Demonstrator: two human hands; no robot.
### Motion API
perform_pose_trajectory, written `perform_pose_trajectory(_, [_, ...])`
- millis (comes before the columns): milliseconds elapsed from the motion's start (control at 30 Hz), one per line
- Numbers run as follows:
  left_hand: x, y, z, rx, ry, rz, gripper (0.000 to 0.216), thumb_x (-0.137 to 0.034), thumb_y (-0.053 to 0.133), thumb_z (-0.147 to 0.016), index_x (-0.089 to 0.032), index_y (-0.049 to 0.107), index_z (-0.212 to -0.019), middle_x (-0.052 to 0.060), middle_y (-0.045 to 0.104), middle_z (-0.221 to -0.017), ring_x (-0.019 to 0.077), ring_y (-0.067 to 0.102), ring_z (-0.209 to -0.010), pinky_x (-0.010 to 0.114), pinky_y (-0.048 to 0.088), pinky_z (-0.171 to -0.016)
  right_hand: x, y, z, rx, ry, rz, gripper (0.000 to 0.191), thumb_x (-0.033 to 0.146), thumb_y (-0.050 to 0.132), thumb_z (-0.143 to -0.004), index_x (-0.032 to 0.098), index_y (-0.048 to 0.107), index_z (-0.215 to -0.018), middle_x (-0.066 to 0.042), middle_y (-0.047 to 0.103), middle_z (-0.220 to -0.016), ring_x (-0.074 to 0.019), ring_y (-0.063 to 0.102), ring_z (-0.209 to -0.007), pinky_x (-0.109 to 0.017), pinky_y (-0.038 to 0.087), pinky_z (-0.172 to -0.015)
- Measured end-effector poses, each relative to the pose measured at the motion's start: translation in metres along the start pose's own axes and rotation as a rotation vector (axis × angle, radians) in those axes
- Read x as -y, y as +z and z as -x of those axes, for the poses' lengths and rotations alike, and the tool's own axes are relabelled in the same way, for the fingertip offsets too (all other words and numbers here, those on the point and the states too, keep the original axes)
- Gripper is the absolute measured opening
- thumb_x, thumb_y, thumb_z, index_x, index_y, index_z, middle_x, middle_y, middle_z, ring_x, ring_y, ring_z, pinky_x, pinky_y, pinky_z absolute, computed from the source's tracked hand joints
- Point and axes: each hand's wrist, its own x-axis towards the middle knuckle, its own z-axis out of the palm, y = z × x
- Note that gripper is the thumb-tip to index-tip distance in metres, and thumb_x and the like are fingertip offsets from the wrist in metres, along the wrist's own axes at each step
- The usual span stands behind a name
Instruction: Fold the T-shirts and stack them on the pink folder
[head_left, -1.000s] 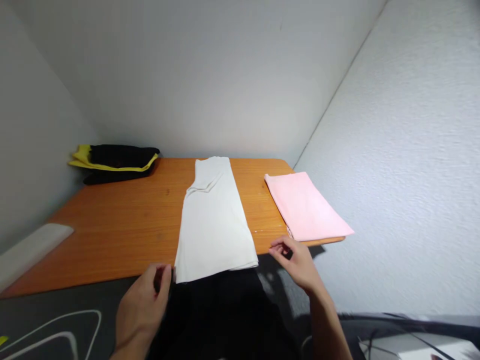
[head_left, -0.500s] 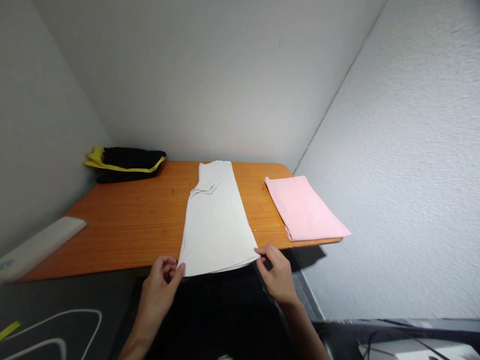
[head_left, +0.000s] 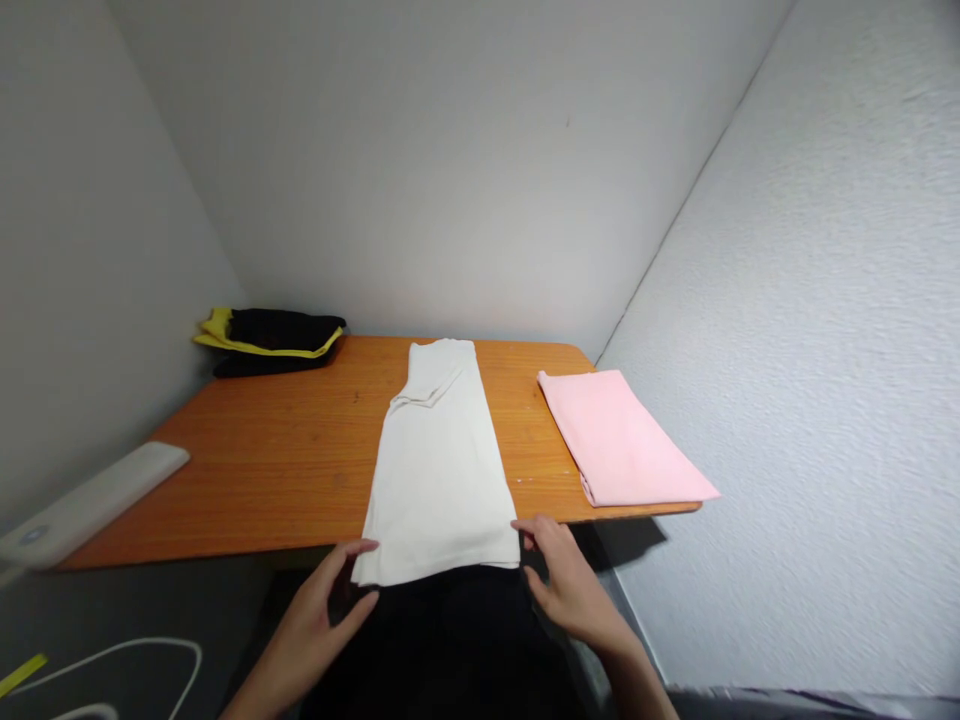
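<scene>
Down at the near edge of the orange table, seen from the head cam, a long folded white garment lies flat, running from the back of the table to the front, with its near end hanging just over the edge. Left hand is at the near left corner, fingers loosely open, fingertips touching the hem; can't tell if it's actually pinching anything. Right hand sits at the near right corner, fingers curled around that corner, though a real grip isn't clear either. Off to the right there's a folded pink cloth, well apart from the white one. Back left corner has a black-and-yellow pile. A white bar-shaped thing lies on the table's left edge.
</scene>
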Motion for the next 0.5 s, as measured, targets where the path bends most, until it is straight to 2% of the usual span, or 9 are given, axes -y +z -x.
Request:
perform_pose_trajectory(100, [0.01, 0.0, 0.0, -0.064, 0.188, -0.197, 0.035, -0.03, 0.056, -0.086, -0.025, 0.059, -0.12, 0.007, 0.066, -0.115, 0.0234, 0.064, -0.104, 0.034, 0.054, -0.09, -0.009, 0.02, 0.002, -0.136, -0.061, 0.23, 0.042, 0.006, 0.043, -0.086, 0.022, 0.055, -0.123, -0.007, 0.057, -0.092, -0.0226, 0.053, -0.085, -0.038, 0.045, -0.077])
perform_pose_trajectory(167, [0.016, 0.002, -0.002, -0.131, 0.296, -0.301, 0.031, -0.023, 0.051, -0.087, -0.025, 0.06, -0.116, 0.007, 0.067, -0.108, 0.022, 0.065, -0.1, 0.033, 0.055, -0.088, -0.016, 0.035, 0.002, -0.266, -0.115, 0.329, 0.039, 0.006, 0.041, -0.088, 0.022, 0.058, -0.12, -0.006, 0.056, -0.086, -0.021, 0.051, -0.077, -0.035, 0.043, -0.07])
perform_pose_trajectory(233, [0.019, 0.005, -0.004, -0.182, 0.386, -0.39, 0.029, -0.018, 0.048, -0.087, -0.025, 0.062, -0.112, 0.006, 0.068, -0.1, 0.0206, 0.066, -0.092, 0.031, 0.056, -0.082, -0.02, 0.043, 0.001, -0.359, -0.182, 0.358, 0.041, 0.005, 0.042, -0.087, 0.025, 0.06, -0.118, -0.007, 0.057, -0.091, -0.021, 0.052, -0.08, -0.036, 0.043, -0.071])
perform_pose_trajectory(300, [0.019, 0.004, -0.006, -0.235, 0.449, -0.461, 0.027, -0.017, 0.048, -0.087, -0.025, 0.064, -0.107, 0.006, 0.067, -0.093, 0.0203, 0.066, -0.087, 0.03, 0.056, -0.078, -0.02, 0.043, -0.002, -0.396, -0.227, 0.318, 0.041, 0.006, 0.044, -0.086, 0.027, 0.062, -0.116, -0.008, 0.059, -0.104, -0.0233, 0.055, -0.091, -0.04, 0.044, -0.079])
perform_pose_trajectory(367, [0.014, 0.002, -0.007, -0.305, 0.486, -0.489, 0.023, -0.019, 0.051, -0.087, -0.026, 0.065, -0.103, 0.007, 0.067, -0.095, 0.0215, 0.066, -0.089, 0.033, 0.055, -0.08, -0.015, 0.036, -0.008, -0.409, -0.226, 0.215, 0.036, 0.008, 0.046, -0.086, 0.028, 0.064, -0.109, -0.008, 0.059, -0.115, -0.0257, 0.055, -0.102, -0.044, 0.044, -0.085])
perform_pose_trajectory(500, [0.001, -0.004, -0.007, -0.366, 0.517, -0.3, 0.019, -0.02, 0.055, -0.085, -0.028, 0.06, -0.101, 0.007, 0.065, -0.12, 0.0274, 0.059, -0.117, 0.045, 0.049, -0.097, 0.003, 0.013, -0.017, -0.404, -0.194, -0.05, 0.023, 0.012, 0.049, -0.088, 0.028, 0.062, -0.1, -0.006, 0.064, -0.112, -0.0257, 0.059, -0.104, -0.046, 0.046, -0.087])
